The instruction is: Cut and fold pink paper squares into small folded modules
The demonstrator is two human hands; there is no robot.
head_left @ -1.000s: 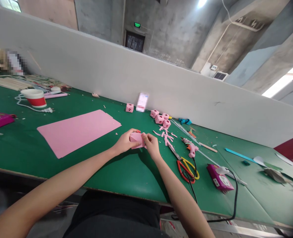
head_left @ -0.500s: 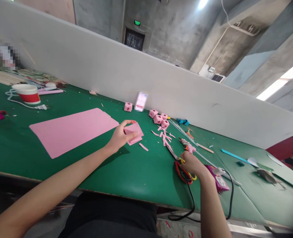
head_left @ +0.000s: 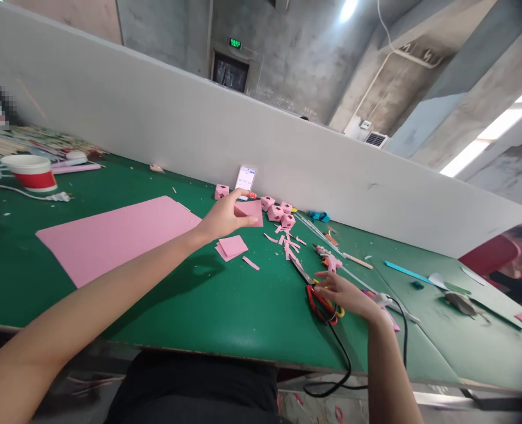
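Paper (head_left: 254,212), a small pink piece, was in the left hand (head_left: 225,215), pinched between the thumb and the other fingers, above the green desk (head_left: 225,321) and in front of a phone (head_left: 246,176) that leaned on the pale partition (head_left: 155,112). The right hand (head_left: 343,292) had its fingers loosely spread and gripped nothing; it was over the handles of the scissors (head_left: 302,271), one red and one yellow, though whether it touched them could not be told.

Nearer the body than the left hand, a folded pink stack (head_left: 231,248) lay flat, with a narrow strip (head_left: 251,263) just beside it. To its left was a large pink sheet (head_left: 111,241), partly behind the forearm. A cluster of pink boxes (head_left: 276,212) with cut-out holes sat right of the held piece, and a single box (head_left: 221,191) stood near the phone. Scraps (head_left: 286,244) were scattered by the scissor tips, and a pink glue gun (head_left: 330,261) lay beyond the right hand.
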